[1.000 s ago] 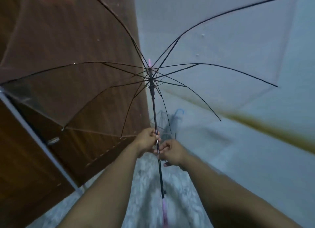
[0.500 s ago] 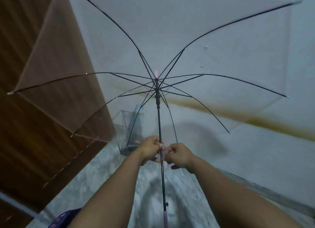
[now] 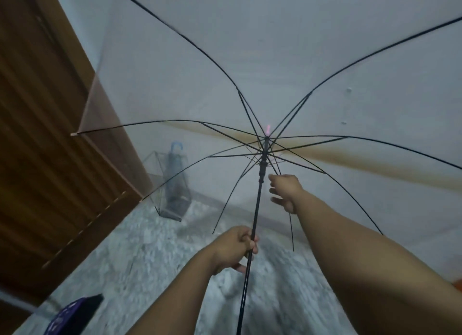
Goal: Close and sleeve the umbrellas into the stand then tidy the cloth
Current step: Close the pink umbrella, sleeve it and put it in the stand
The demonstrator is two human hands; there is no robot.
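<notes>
While the transparent umbrella (image 3: pixel 250 67) is fully open and fills the upper half of the frame, the left hand (image 3: pixel 236 247) is curled tight round its thin black shaft (image 3: pixel 252 234) at lower centre. The right hand (image 3: pixel 283 190) reaches up with relaxed, spread fingers holding nothing, just beside the runner (image 3: pixel 262 168) where the ribs meet. I judge the umbrella light but unwieldy: the clear film is soft and easily snagged, the ribs thin and springy (bendable if forced). Hold is best taken on the stiff shaft and the runner, not the canopy. At middle left, on the speckled floor, a clear stand (image 3: pixel 170 184) already holds a furled umbrella with a blue handle (image 3: pixel 176 147).
</notes>
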